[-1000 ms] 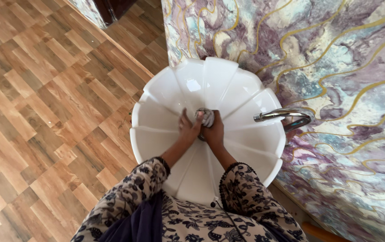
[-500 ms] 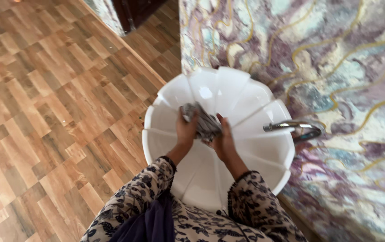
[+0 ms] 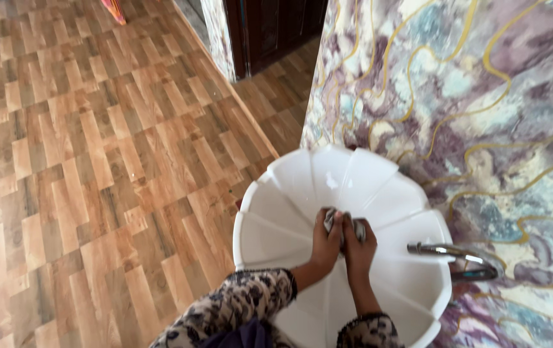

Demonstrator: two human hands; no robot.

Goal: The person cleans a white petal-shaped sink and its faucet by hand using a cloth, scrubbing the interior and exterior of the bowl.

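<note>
both hands (image 3: 344, 241) squeeze a grey cloth (image 3: 342, 222) (mid-basin) inside the white sink (image 3: 276, 212).

We view white scalloped basin (image 3: 276, 193) from above: rim fluted in petal-like segments, inner wall divided by raised ridges running toward centre. Basin mounted against marbled purple-and-teal wall (image 3: 482, 96) with gold veining. Chrome tap (image 3: 447, 251) projects over right rim, spout pointing inward. We note crumpled grey cloth (image 3: 344, 222) pressed low against basin's inner wall near centre. Below and left of basin lies wood-pattern floor (image 3: 83, 161), planks in staggered blocks.
</note>
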